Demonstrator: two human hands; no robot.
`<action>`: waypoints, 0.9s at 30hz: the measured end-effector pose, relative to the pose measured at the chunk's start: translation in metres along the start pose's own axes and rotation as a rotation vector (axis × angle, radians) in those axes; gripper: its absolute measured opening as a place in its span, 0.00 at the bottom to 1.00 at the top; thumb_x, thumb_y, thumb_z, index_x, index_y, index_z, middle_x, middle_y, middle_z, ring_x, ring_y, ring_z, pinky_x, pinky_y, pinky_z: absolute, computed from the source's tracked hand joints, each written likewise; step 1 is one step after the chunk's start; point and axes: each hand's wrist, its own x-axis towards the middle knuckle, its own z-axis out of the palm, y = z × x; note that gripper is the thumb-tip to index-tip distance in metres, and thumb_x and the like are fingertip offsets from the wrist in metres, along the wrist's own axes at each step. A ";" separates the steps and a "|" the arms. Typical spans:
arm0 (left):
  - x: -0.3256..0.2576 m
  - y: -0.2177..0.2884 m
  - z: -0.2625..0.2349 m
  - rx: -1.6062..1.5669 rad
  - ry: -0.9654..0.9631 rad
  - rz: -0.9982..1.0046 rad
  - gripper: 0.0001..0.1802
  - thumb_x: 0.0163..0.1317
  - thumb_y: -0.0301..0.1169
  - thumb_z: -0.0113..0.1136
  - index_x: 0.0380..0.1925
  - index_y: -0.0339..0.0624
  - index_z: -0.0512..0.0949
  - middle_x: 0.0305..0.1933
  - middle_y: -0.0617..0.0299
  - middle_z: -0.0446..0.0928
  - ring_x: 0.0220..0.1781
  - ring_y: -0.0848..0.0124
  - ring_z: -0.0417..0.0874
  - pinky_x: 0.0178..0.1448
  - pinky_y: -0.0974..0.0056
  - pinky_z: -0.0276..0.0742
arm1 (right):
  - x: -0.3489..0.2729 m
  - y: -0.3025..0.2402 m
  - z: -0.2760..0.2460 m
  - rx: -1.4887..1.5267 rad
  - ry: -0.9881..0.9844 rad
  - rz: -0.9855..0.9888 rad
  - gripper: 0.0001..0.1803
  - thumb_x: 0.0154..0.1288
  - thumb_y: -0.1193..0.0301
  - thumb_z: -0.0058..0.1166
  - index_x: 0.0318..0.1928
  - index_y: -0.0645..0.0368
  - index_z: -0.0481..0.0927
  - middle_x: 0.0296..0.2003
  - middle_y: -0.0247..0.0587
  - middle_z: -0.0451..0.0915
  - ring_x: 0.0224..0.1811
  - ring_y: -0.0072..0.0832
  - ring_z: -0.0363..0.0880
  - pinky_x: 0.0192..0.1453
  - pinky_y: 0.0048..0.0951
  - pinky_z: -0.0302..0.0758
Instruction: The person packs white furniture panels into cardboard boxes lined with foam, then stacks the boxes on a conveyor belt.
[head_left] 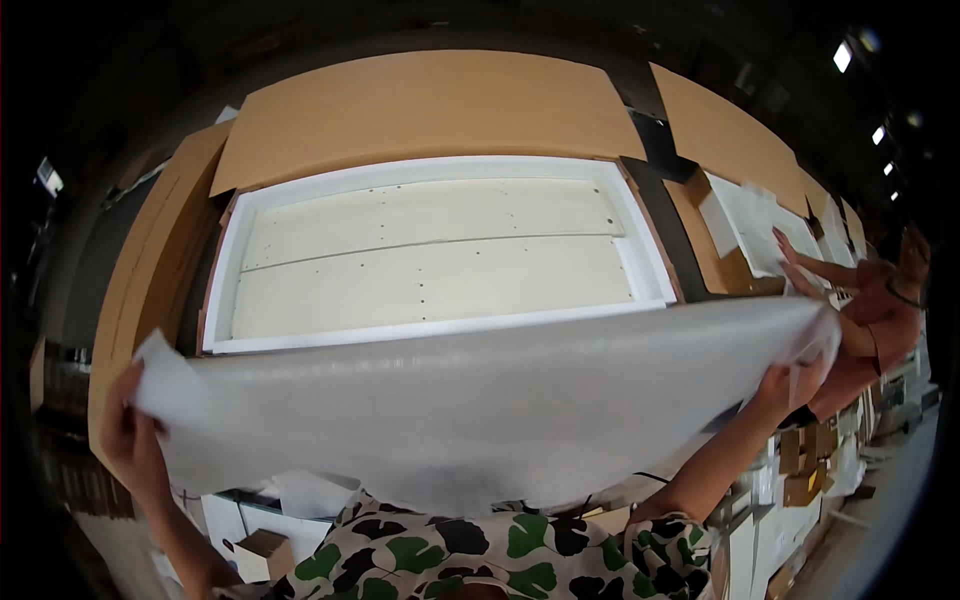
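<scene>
A wide sheet of translucent white packing foam (450, 410) stretches across in front of me. At its left end, my left hand (133, 425) is closed on a corner. My right hand (798, 378) grips the opposite end, with loose foam bunched over the fingers. Beyond the sheet lies an open cardboard carton (430, 105) with its far flap folded out. White foam edging (400, 168) lines the carton's sides. Inside it are cream panels (420, 275) dotted with small holes and split by a long seam. The sheet hangs at the carton's near edge and hides part of it.
Along the left stands a long cardboard flap (150, 250). At the right, a co-worker (870, 320) reaches over another open carton (720, 235) with white wrapping. Small brown boxes (805, 460) are stacked at lower right. Dark conveyor surface (675, 240) shows between the two cartons.
</scene>
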 end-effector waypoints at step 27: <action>0.209 -0.195 0.367 0.207 -0.413 0.217 0.35 0.58 0.42 0.58 0.62 0.46 0.58 0.68 0.41 0.48 0.65 0.44 0.57 0.63 0.52 0.61 | -0.044 0.330 0.105 -1.719 -1.271 -0.024 0.35 0.59 0.44 0.46 0.63 0.45 0.61 0.62 0.57 0.57 0.63 0.54 0.55 0.65 0.55 0.49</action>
